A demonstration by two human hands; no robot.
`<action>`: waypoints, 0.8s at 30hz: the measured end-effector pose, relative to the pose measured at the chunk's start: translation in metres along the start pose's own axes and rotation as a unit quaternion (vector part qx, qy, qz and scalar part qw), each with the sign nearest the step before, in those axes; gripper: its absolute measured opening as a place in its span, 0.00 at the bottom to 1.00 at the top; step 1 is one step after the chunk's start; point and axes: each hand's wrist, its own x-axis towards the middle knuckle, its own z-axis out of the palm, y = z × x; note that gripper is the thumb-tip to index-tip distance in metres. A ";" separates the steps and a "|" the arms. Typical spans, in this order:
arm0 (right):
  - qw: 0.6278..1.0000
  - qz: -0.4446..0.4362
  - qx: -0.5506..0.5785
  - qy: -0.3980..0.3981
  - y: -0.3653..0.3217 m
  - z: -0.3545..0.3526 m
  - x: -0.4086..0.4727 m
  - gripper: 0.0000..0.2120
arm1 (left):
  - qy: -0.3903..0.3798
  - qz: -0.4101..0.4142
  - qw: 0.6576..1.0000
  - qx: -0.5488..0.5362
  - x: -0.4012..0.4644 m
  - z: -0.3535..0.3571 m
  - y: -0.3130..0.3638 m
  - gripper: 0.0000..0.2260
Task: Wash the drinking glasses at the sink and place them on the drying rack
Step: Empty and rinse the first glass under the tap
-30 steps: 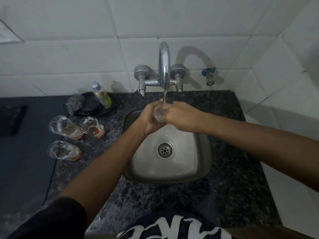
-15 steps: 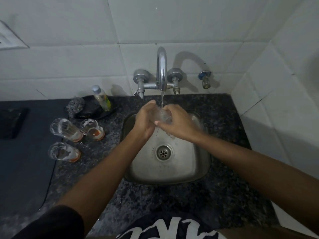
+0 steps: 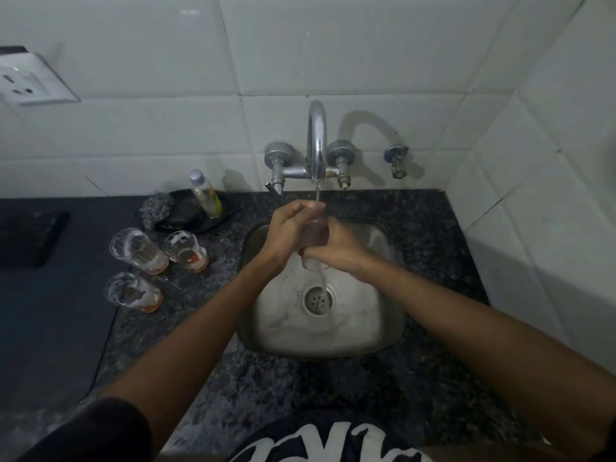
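While a thin stream of water (image 3: 317,195) runs from the curved chrome faucet (image 3: 316,141), a person holds a clear drinking glass (image 3: 313,243) over the square stainless-steel sink (image 3: 373,328), both hands wrapped around it. The left hand (image 3: 286,235) grips the glass's upper part, fingers curled near the rim beneath the spout; the right hand (image 3: 336,250) clasps the lower part from the other side, with the thick base showing below the fingers. Water spills from the glass toward the round perforated drain (image 3: 311,300). On the speckled dark granite countertop (image 3: 333,395) to the left, three unwashed tumblers (image 3: 138,250) (image 3: 186,251) (image 3: 131,293), streaked with white foam and holding orange residue at the bottom, stand close together. Behind them a black dish (image 3: 196,218) carries a wiry steel scrubber (image 3: 158,210) and a small clear bottle (image 3: 205,196) with yellow-green contents. Glossy white tiles (image 3: 366,45) cover the wall, where a white socket plate (image 3: 30,81) sits at upper left.
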 end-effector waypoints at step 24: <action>0.990 -0.111 0.024 0.087 0.008 0.000 0.018 0.26 | 0.202 0.031 0.930 0.305 0.084 -0.029 -0.005 0.06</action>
